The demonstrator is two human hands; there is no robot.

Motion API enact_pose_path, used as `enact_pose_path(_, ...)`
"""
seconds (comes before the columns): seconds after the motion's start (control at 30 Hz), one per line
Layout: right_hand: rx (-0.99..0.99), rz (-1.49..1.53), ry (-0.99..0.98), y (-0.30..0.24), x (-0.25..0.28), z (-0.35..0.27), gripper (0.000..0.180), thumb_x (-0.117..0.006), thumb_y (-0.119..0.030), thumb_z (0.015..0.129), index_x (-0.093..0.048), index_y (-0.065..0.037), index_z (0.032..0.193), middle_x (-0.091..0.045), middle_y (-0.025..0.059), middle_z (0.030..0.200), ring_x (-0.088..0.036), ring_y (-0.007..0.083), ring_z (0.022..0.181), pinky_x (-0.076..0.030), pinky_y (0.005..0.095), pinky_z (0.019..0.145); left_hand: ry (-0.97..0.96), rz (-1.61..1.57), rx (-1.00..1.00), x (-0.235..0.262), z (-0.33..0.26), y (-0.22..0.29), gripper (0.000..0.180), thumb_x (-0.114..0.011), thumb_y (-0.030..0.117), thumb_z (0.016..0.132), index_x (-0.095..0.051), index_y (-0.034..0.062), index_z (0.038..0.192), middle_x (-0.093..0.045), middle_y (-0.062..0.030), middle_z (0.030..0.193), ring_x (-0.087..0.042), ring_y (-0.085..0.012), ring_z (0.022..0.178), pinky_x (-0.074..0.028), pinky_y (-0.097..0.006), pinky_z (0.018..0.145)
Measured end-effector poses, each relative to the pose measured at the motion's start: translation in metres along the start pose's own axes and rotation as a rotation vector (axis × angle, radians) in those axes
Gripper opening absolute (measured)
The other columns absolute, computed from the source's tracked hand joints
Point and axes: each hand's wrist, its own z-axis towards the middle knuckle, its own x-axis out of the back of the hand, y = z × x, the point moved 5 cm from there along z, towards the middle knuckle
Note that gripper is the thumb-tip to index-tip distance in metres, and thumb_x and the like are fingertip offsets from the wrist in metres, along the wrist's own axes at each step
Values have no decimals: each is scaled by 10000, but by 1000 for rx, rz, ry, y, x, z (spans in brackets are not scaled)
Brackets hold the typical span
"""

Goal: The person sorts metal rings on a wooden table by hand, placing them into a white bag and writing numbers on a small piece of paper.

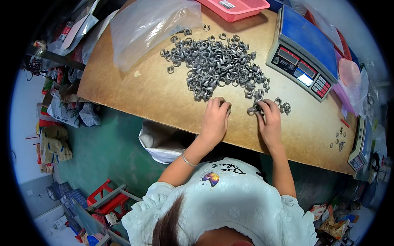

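Observation:
A heap of small grey metal rings [217, 61] is spread over the brown table [135, 92]. My left hand [215, 121] rests at the heap's near edge, fingers curled and pressed together. Whatever lies between those fingertips is mostly hidden; only a dark bit shows. To the right, my right hand [271, 125] pinches at a grey metal ring [257, 108] in a small group trailing off the heap. A few more loose rings [284, 106] lie just right of these fingers.
A digital scale [305, 57] with a blue platform stands at right, near a pink tray [234, 9]. Clear plastic sheeting [152, 30] covers the table's far left. Small rings [341, 143] and a second scale [358, 158] sit at far right. A white sack [158, 143] hangs below the front edge.

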Motion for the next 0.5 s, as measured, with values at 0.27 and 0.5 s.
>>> enact_pose_path(0.27, 33, -126, 129, -15, 3, 25, 284, -600, -27, 710, -565, -23, 991, -549, 119, 973, -480, 278, 918, -353, 384, 790, -236, -1205, 576, -12, -13, -9, 246, -452, 89, 916, -496, -25, 1130, -575, -91, 921, -571, -116, 782, -461, -211, 642)
enact_pose_path(0.5, -301, 575, 113, -1, -13, 17, 82, -614, -48, 781, -607, -14, 855, -599, 40, 722, -530, 125, 615, -405, 249, 608, -272, -1586, 762, -16, -25, -10, 321, -459, 75, 902, -441, -66, 1190, -565, -157, 1063, -577, -174, 882, -494, -260, 730)
